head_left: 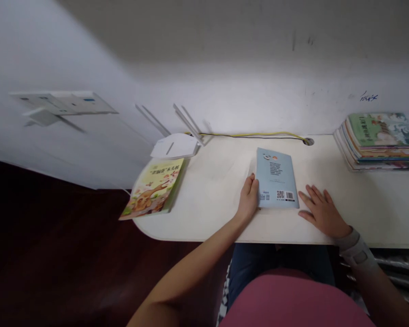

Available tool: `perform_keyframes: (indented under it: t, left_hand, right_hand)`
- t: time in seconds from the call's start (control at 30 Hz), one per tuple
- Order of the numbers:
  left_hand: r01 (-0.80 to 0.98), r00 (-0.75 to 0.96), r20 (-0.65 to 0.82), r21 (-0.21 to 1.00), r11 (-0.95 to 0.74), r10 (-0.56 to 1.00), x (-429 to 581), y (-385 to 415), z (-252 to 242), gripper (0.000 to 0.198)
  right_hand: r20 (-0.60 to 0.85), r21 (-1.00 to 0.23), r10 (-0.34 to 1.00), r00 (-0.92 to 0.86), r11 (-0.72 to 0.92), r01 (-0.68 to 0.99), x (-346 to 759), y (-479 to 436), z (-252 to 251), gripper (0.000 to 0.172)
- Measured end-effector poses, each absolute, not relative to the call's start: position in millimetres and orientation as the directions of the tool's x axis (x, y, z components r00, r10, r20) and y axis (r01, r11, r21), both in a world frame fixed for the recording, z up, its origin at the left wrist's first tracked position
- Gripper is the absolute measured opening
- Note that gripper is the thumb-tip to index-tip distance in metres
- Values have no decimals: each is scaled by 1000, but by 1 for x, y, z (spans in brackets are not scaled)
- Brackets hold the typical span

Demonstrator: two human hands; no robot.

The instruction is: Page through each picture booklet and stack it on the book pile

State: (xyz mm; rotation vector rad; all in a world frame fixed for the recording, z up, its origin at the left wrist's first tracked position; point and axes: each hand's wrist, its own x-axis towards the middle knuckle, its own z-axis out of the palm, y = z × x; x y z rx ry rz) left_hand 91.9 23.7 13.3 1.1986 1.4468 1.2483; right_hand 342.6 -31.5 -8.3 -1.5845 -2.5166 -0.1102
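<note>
Exposure moderate, somewhat dim overall. Light soft and diffuse; brightest band lies across the white wall (245, 91) above the desk (218, 195), falling to grey at the top of the frame. Shadows faint and soft, e.g. beneath the stack of books (378, 143) at right. Dark wood floor (54, 236) at lower left loses detail. Wide-angle bending at the edges: wall slants at upper left, desk edge curves at left. Small print on the blue book (276, 177) slightly soft; no strong glare.

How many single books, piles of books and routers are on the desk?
Single books: 2 (light blue book, yellow-green picture book)
Piles of books: 1 (pile)
Routers: 1 (white router)
Total: 4
</note>
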Motion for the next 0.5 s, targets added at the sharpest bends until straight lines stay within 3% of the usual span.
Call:
perform_keyframes:
  t: [0.3,0.5]
  left_hand:
    - [531,-150,-2,843,82,989,39,26,5,44]
    - [794,68,156,590,-149,985,25,23,2,35]
  right_hand:
    - [177,-17,885,-430,440,898,343,-32,-10,55]
    - [190,4,889,-417,424,906,341,-35,-4,55]
